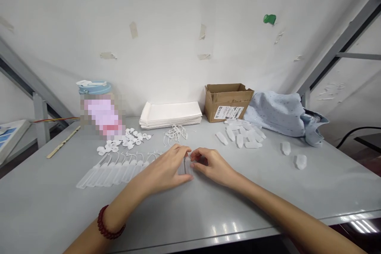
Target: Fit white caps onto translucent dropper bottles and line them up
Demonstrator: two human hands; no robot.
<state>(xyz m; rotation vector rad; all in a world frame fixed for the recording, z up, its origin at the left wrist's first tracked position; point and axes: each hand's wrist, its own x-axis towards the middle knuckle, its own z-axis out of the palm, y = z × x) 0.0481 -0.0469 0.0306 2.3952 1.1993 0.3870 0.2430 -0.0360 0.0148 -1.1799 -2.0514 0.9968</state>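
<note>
My left hand (165, 170) lies over the right end of a row of translucent plastic sleeves (102, 175) that have white cord loops at their tops. Its fingers and thumb bracket the far and near ends of a clear sleeve (188, 166). From the other side, my right hand (214, 166) bends its fingers and thumb to a pinch at that sleeve's right edge. The sleeves under my left palm are hidden. Behind the row lie white plastic caps (128, 139) and a small tangle of white cords (176, 134).
A stack of white paper envelopes (172, 114) and an opened cardboard box (228, 103) stand along the wall. Loose translucent sleeves (244, 133) lie before the box, with two more farther right. Pale blue cloth (276, 113), a blue-lidded container (95, 88) and a thin stick (63, 143) flank them.
</note>
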